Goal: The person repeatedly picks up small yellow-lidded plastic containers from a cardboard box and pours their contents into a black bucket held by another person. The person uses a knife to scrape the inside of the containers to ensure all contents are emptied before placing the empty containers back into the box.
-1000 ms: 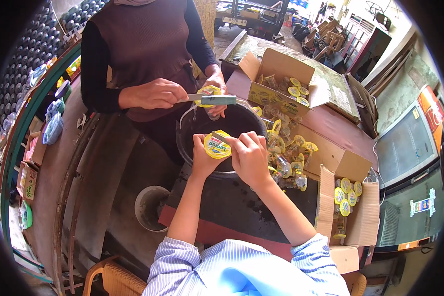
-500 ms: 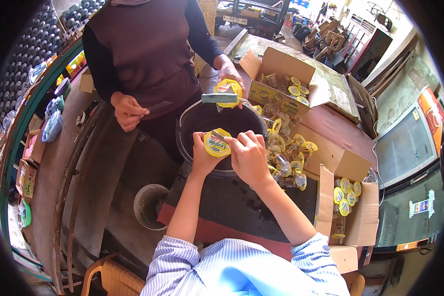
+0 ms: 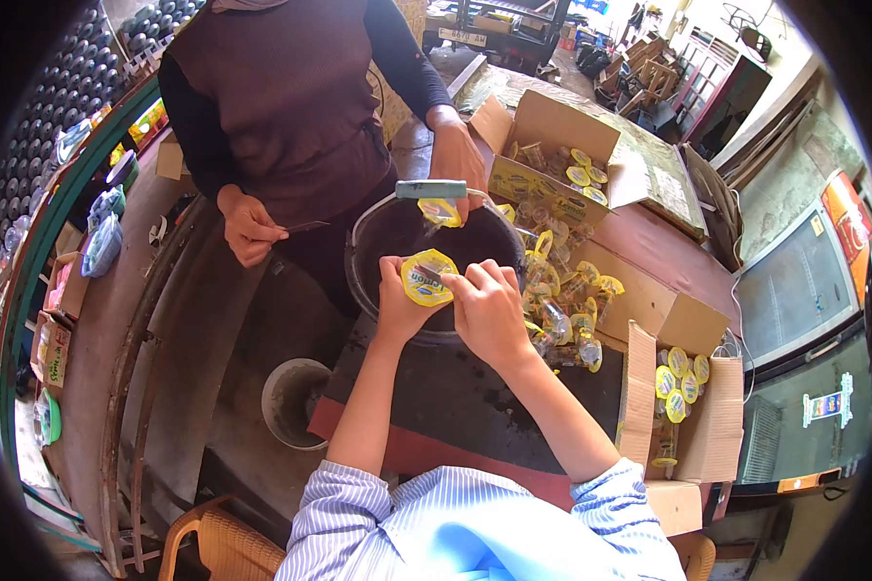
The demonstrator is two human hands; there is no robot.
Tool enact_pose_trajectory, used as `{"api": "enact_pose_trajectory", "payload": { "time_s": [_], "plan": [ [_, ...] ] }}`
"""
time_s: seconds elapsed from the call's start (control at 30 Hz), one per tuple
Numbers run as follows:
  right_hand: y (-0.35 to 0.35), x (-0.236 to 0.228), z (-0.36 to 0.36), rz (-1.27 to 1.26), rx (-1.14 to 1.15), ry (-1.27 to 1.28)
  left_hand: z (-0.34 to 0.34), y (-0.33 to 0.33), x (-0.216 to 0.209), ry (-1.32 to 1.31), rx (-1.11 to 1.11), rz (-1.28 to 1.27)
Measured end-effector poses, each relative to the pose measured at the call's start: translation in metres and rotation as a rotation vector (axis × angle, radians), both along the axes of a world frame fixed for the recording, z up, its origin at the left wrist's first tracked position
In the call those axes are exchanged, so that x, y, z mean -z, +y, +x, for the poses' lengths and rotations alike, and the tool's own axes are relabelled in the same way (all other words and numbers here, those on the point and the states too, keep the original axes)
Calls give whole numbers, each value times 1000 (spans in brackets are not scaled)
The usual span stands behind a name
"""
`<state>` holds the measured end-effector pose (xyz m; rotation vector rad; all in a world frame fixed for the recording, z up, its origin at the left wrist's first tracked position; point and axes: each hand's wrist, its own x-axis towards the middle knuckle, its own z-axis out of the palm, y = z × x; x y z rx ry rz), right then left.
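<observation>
My left hand [image 3: 400, 308] is wrapped round a sealed drink cup with a yellow-rimmed lid [image 3: 422, 289], held over the black bucket [image 3: 360, 281]. In my right hand [image 3: 489, 302] a small thin blade [image 3: 430, 274] is pinched, lying against that lid. Its tip is hard to make out. Across the bucket, a co-worker's hand [image 3: 460, 165] tips another yellow-lidded cup [image 3: 440, 213] under the grey bucket handle grip [image 3: 431, 189], and clear liquid seems to run down from it. The co-worker's other hand [image 3: 250, 229] holds a thin blade [image 3: 306, 226].
Many yellow-lidded cups [image 3: 562, 290] lie heaped right of the bucket. Open cardboard boxes with cups stand behind [image 3: 543, 189] and at the near right [image 3: 717, 426]. A grey pail [image 3: 295, 426] stands lower left. A dark mat [image 3: 475, 397] covers the table before me.
The co-worker's cup has gone from upright to tipped, lower into the bucket, and their blade hand has shifted slightly. My hands stay nearly in place, the blade still at the lid.
</observation>
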<state>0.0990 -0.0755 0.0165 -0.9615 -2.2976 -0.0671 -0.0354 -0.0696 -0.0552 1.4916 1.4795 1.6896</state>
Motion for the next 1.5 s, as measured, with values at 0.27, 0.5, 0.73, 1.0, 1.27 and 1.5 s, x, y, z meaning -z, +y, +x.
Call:
{"api": "enact_pose_trajectory", "payload": {
  "time_s": [0.27, 0.5, 0.73, 1.0, 1.27, 1.5],
  "plan": [
    [-1, -1, 1, -18, 7, -49, 1, -2, -3, -8, 26, -16],
    [-1, -5, 2, 2, 2, -78, 2, -3, -5, 4, 27, -23],
    [5, -5, -2, 8, -17, -111, -1, 1, 1, 9, 27, -20],
    [-2, -2, 6, -12, -17, -92, -2, 1, 1, 52, 2, 27],
    [-5, -10, 12, -8, -8, -116, 0, 1, -1, 52, 9, 16],
    [-8, -33, 33, -22, 36, -35, 0, 2, 2, 69, -3, 6]
  ]
}}
